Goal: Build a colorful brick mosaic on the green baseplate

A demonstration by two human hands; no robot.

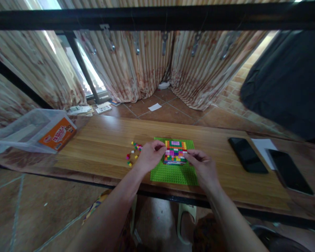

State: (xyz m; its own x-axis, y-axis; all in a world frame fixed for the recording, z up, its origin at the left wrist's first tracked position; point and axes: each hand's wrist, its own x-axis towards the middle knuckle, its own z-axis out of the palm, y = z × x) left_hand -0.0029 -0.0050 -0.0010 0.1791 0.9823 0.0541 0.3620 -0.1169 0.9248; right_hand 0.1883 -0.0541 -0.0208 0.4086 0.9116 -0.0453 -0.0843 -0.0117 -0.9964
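Note:
A block of colourful toy bricks (175, 153) stands on a green studded baseplate (170, 175). Its top shows rows of yellow, orange, pink, purple, white and green pieces. At its left edge, my left hand (152, 154) is closed, with thumb and forefinger against the bricks. My right hand (202, 166) pinches at the opposite edge, fingertips touching the block; a small white piece shows by the fingertips, and I cannot tell if it is loose. Left of the baseplate lie several loose bricks (130, 163), partly behind my left hand.
The wooden table (102, 140) carries a clear plastic box (42, 147) with an orange label at far left. On the right lie a black phone (248, 155), white paper (264, 148) and a second dark phone (290, 171). A dark bar (157, 17) crosses above.

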